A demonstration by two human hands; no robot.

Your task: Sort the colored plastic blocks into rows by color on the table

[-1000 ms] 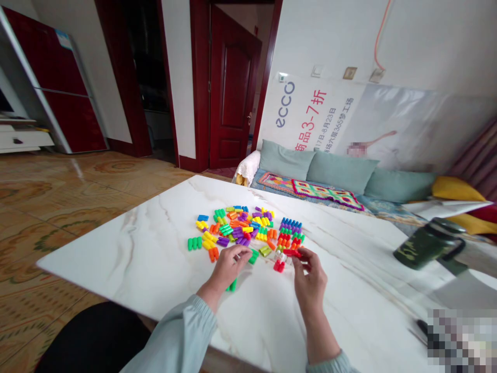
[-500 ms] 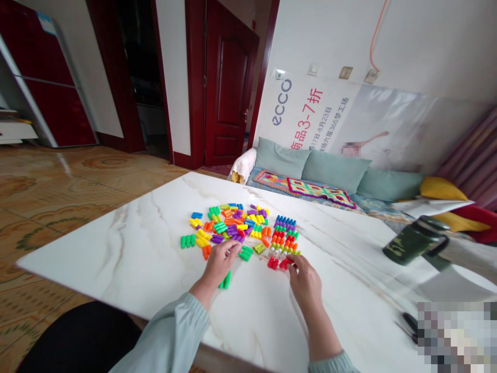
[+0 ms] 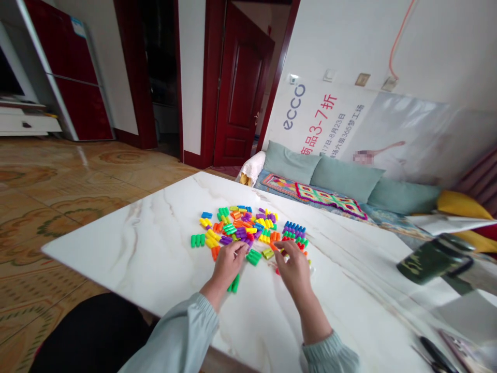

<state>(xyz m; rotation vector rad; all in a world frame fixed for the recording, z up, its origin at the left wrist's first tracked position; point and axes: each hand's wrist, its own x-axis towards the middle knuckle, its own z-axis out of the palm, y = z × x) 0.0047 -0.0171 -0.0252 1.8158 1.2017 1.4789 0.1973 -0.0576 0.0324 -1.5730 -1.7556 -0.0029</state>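
Many small coloured plastic pieces, ribbed like joined tubes, lie in a loose pile on the white marble-patterned table (image 3: 155, 243). My left hand (image 3: 230, 261) is at the near edge of the pile, fingertips pinched beside a green piece (image 3: 253, 257); whatever they hold is too small to make out. To its right, my right hand (image 3: 293, 267) reaches over the near part of an ordered block of rows, with blue pieces (image 3: 294, 227) at its far end. Its thumb and forefinger are apart near an orange piece (image 3: 275, 237). Another green piece (image 3: 233, 284) lies by my left wrist.
A dark green camouflage mug (image 3: 430, 259) lies on its side at the right. Black-handled scissors (image 3: 435, 352) and a phone (image 3: 462, 349) are near the lower right corner. Behind the table stands a sofa with pillows (image 3: 345, 176).
The view has shifted, so the scene sits further right. My right hand has moved left from the block's near end toward the pile, its fingers spreading. My left hand stays near the pile.
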